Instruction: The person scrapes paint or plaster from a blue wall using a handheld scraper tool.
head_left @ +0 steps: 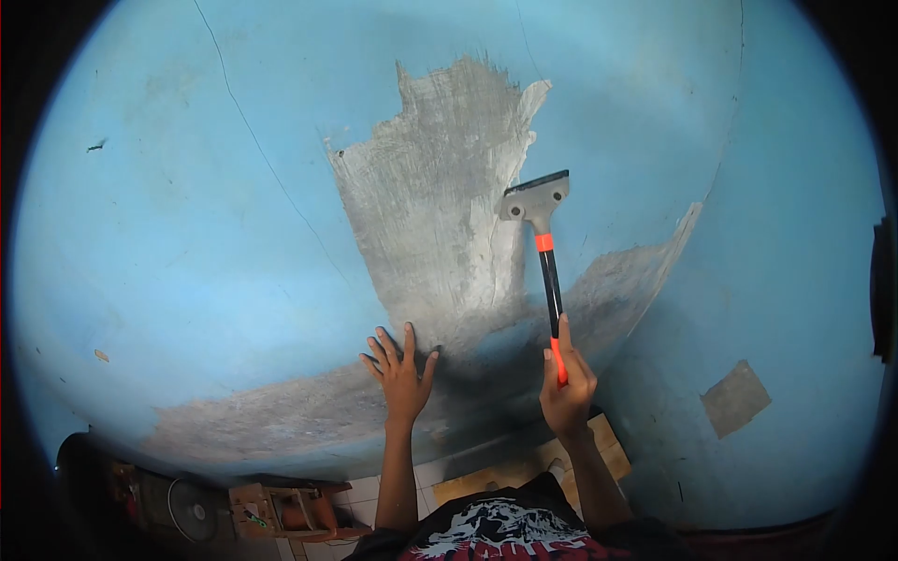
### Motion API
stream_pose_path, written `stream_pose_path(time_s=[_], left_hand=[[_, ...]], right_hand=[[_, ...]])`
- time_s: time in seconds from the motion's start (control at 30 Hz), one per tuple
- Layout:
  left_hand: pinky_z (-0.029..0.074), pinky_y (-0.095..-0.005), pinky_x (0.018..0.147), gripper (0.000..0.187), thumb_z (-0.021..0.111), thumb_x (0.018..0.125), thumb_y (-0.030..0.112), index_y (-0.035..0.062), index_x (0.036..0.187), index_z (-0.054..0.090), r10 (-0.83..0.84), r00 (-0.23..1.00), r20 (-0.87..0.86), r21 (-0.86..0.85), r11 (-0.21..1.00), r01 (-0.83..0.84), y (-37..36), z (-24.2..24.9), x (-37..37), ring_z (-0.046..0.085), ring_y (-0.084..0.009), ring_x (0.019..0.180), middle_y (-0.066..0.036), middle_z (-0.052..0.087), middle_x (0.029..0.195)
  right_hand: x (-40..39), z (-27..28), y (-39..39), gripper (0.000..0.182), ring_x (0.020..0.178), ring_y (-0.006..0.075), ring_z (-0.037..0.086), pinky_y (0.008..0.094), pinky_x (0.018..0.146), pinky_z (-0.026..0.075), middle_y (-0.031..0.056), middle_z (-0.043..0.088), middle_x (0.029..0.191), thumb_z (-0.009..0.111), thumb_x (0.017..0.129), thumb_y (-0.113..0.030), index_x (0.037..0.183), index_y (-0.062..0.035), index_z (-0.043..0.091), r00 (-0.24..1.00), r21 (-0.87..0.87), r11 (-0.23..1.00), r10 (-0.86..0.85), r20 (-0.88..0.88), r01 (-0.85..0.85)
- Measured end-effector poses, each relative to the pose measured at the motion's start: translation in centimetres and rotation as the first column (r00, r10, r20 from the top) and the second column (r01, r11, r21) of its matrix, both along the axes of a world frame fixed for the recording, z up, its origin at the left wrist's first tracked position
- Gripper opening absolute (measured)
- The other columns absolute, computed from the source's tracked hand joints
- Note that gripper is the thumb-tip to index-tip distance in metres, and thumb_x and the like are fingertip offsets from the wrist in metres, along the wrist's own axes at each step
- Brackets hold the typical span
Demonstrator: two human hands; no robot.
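Observation:
My right hand (568, 393) is closed round the lower end of a long-handled scraper (550, 280) with a black and orange handle. Its grey head and dark blade lie over the blue paint, at the right edge of a bare grey patch (430, 187) on the blue wall (262, 262). Lower left of it, my left hand (402, 379) rests with fingers spread near the bottom of that patch and holds nothing. Pale, ragged paint edges (531, 103) run along the patch's upper right side.
More bare grey wall (281, 416) runs along the bottom, and a small grey square (735, 399) marks the right wall. A wooden stool (290, 510) and a round fan (190, 510) stand at the lower left on the tiled floor.

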State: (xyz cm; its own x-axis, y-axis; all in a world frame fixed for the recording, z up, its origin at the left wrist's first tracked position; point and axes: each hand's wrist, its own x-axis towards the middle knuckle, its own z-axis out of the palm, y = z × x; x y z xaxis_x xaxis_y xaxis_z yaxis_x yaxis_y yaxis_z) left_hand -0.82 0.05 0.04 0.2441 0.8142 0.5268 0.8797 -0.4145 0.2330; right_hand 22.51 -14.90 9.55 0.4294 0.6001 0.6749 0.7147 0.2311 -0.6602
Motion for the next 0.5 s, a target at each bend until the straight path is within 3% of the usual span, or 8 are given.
stream_pose_path(time_s=[0.07,0.2,0.27,0.4,0.5], left_hand=[[-0.005,-0.0718,0.116,0.081,0.060,0.099,0.054,0.0134,0.162,0.031,0.001,1.000,-0.024,0.019,1.000,-0.001,0.2,-0.1,-0.1,-0.006,-0.0543,0.153,-0.035,-0.001,0.166],[-0.006,-0.0719,0.116,0.081,0.060,0.099,0.055,0.0126,0.162,0.031,-0.011,1.000,-0.016,0.011,1.000,0.011,0.3,-0.3,-0.2,-0.007,-0.0542,0.153,-0.036,-0.002,0.166],[-0.003,-0.0732,0.116,0.073,0.057,0.100,0.056,0.0173,0.159,0.038,-0.006,1.000,0.027,0.042,0.999,0.005,0.4,-0.3,0.0,0.005,-0.0585,0.151,-0.036,0.010,0.165],[-0.003,-0.0741,0.115,0.074,0.057,0.100,0.056,0.0164,0.159,0.039,-0.004,1.000,0.018,0.028,1.000,0.004,0.5,-0.5,-0.1,0.004,-0.0591,0.151,-0.037,0.009,0.164],[-0.004,-0.0746,0.115,0.074,0.057,0.100,0.056,0.0155,0.159,0.039,0.002,1.000,0.013,0.036,0.999,-0.002,0.5,-0.4,0.0,0.003,-0.0593,0.151,-0.038,0.009,0.164]], right_hand=[[-0.7,-2.4,-0.6,0.047,0.062,0.0198,0.057,0.0329,0.057,0.045,0.0117,0.059,0.077,0.060,0.099,0.001,0.145,0.0046,0.052,0.998,0.027,1.000,-0.007,0.061,0.005],[-1.8,-0.6,-1.2,0.047,0.062,0.0198,0.057,0.0327,0.056,0.046,0.0115,0.059,0.076,0.060,0.099,0.001,0.146,0.0042,0.052,1.000,0.006,1.000,0.008,-0.010,-0.008],[-1.6,1.0,-0.9,0.050,0.063,0.0199,0.059,0.0329,0.056,0.046,0.0117,0.060,0.077,0.059,0.099,0.001,0.148,0.0028,0.049,1.000,-0.009,1.000,-0.001,0.000,0.001],[-1.8,-0.6,-1.4,0.050,0.062,0.0193,0.058,0.0329,0.056,0.046,0.0112,0.060,0.076,0.060,0.099,0.001,0.148,0.0032,0.049,0.998,0.034,0.999,-0.030,0.059,0.028],[-2.7,-1.3,-2.1,0.048,0.058,0.0193,0.052,0.0338,0.056,0.045,0.0137,0.061,0.078,0.059,0.099,0.003,0.146,0.0097,0.048,0.999,-0.057,0.998,-0.020,0.042,0.023]])
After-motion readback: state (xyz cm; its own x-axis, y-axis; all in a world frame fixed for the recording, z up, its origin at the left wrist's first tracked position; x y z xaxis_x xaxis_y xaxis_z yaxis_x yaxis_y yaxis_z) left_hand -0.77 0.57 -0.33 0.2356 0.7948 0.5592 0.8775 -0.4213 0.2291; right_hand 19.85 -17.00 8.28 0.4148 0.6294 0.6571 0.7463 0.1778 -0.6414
